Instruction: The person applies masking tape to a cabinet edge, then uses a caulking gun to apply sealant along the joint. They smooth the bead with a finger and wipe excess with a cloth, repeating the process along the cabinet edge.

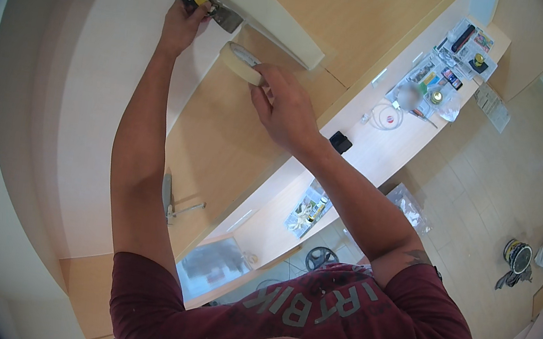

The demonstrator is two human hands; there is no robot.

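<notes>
scraper (pixel 226 19) w/ blk & yellow handle is up top, blade by the edge of the pale beam (pixel 265 16) (can't tell if touching), handle gripped in l hand (pixel 184 24). tape roll (pixel 240 69) is just below to the r, pinched btw thumb & fingers of r hand (pixel 287 106), in front of the wood panel (pixel 214 130). further r, pale counter (pixel 392 152) w/ phone (pixel 451 78) & wht cable (pixel 387 118), then tub (pixel 517 257) on flr (pixel 466 218).

Wears maroon short-slv tee (pixel 412 328) w/ lg grey lettering (pixel 297 310), tattoo (pixel 415 256) on R arm (pixel 363 207).
</notes>
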